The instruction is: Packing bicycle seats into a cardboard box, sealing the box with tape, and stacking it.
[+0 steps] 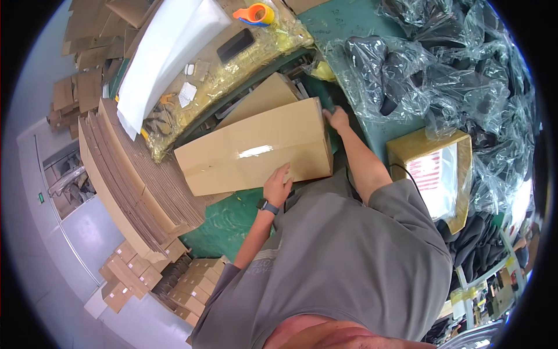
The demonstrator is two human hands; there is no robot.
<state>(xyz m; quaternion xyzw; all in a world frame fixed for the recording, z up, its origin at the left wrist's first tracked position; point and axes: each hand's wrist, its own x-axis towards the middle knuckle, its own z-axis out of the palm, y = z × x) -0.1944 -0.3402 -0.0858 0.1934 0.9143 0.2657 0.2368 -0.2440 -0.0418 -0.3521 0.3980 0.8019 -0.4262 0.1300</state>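
Note:
A long brown cardboard box (250, 154) lies in front of me, with a shiny strip of clear tape on its upper face. My left hand (278, 186), with a watch on the wrist, rests at the box's near edge, its fingers stretched out against the cardboard. Just beyond the right end of the box is my right hand (337, 119). Its fingers are curled around something small and dark that I cannot make out. Another cardboard piece (264, 98) stands tilted behind the box.
Stacked flat cardboard sheets (136, 174) stand at the left. Behind the box, a tape-covered bench (212, 75) carries white foam sheeting (171, 49), a phone (235, 45) and an orange tape dispenser (254, 14). Plastic-wrapped dark items (418, 75) and an open carton (430, 142) lie at right.

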